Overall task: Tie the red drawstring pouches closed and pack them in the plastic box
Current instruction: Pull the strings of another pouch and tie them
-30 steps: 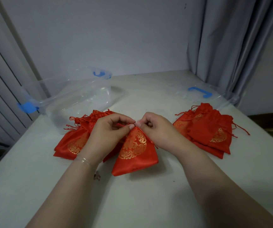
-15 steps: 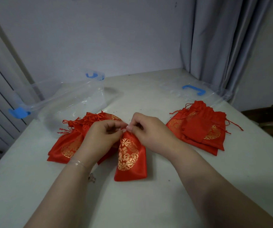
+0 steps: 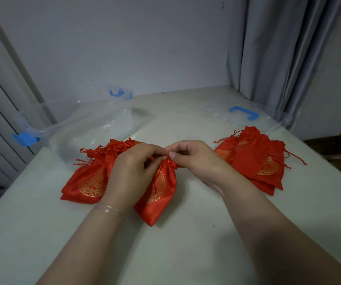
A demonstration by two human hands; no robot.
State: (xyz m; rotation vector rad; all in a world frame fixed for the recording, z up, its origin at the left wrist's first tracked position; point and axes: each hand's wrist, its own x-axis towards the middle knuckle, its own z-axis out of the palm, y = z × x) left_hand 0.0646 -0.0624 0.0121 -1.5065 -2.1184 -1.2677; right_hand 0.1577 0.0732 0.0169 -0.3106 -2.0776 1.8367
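Note:
A red drawstring pouch [image 3: 157,194] with a gold emblem lies on the table in front of me, its neck gathered tight. My left hand [image 3: 132,171] and my right hand [image 3: 194,159] both pinch its red drawstring at the neck, fingertips nearly touching. A pile of red pouches [image 3: 89,177] with bunched necks lies to the left, partly under my left hand. Another pile of flat red pouches [image 3: 255,159] lies to the right. The clear plastic box [image 3: 87,128] with blue clips stands at the back left.
The box's clear lid [image 3: 247,118] with a blue handle lies at the back right near a grey curtain [image 3: 284,58]. The white table [image 3: 186,243] ends at the right edge, with the floor below. A wall stands behind.
The pouch's neck has been drawn tighter and the pouch has narrowed and turned more lengthwise. Both hands stay pinched at its neck.

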